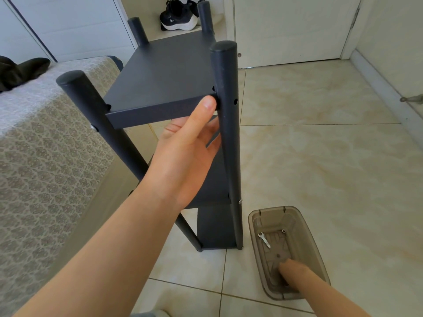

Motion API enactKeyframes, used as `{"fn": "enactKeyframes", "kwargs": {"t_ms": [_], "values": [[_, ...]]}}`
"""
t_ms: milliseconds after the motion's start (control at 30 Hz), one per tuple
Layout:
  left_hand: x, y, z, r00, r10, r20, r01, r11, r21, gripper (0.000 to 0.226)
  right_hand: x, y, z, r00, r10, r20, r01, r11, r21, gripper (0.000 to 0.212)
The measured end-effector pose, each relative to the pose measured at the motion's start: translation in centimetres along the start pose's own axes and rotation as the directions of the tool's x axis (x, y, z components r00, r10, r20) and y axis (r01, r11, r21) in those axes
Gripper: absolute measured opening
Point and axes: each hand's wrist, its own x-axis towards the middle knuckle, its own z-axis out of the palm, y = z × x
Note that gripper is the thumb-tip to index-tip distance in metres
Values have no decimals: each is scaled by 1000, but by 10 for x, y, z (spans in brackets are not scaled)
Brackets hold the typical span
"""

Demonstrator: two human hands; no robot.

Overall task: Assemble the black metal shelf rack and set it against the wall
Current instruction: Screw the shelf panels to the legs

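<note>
The black metal shelf rack (pixel 169 74) stands upright on the tiled floor, with four round posts and three shelves in view. My left hand (pixel 190 152) grips the front edge of the top shelf (pixel 160 113) next to the front right post (pixel 226 110), thumb on top and fingers underneath. My right hand (pixel 288 271) reaches down into a translucent brown plastic box (pixel 309 227) on the floor to the right of the rack; its fingers are hidden, so whether it holds anything cannot be told. A small silver wrench (pixel 264 239) and a washer (pixel 283 230) lie in the box.
A bed with a patterned cover (pixel 45 145) runs along the left, close to the rack, with dark clothing (pixel 20 72) on it. Black sneakers (pixel 180 14) sit beyond the rack. A white door (pixel 290 28) and a white wall stand ahead and to the right.
</note>
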Motion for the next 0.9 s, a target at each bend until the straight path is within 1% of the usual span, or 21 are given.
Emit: {"fn": "enactKeyframes", "kwargs": {"t_ms": [100, 233, 333, 400, 533, 600, 700, 733, 800, 900], "values": [[0, 1, 0, 1000, 9, 12, -9, 1000, 7, 24, 1, -1, 2, 1000, 7, -13, -7, 1000, -24, 36], [1, 0, -1, 1000, 16, 22, -16, 1000, -2, 30, 4, -1, 1, 1000, 12, -17, -13, 999, -39, 38], [1, -1, -1, 1000, 19, 23, -19, 1000, 8, 27, 4, -2, -2, 1000, -4, -30, 4, 1000, 9, 37], [2, -2, -1, 1000, 20, 23, -21, 1000, 16, 27, 5, -3, -3, 998, -16, -66, 18, 999, 41, 34], [3, -4, -3, 1000, 7, 4, -7, 1000, -30, 18, 5, -3, -12, 990, -15, -141, 29, 995, 99, 30], [3, -5, -5, 1000, -8, -3, 8, 999, -39, 20, 1, -3, -22, 985, -20, -169, 41, 992, 118, 34], [3, -4, -5, 999, -28, -27, 27, 999, -37, 22, -10, -5, -40, 974, -56, -220, 89, 986, 141, 49], [3, -4, -5, 999, -34, -39, 33, 999, -32, 23, -17, -5, -48, 970, -72, -230, 103, 987, 125, 47], [3, -4, -3, 997, -45, -60, 44, 999, -21, 25, -30, -5, -72, 963, -92, -252, 110, 992, 59, 36], [2, -2, 1, 994, -45, -99, 43, 999, -28, 33, -63, -3, -128, 934, -117, -337, 118, 993, -17, 34]]}}
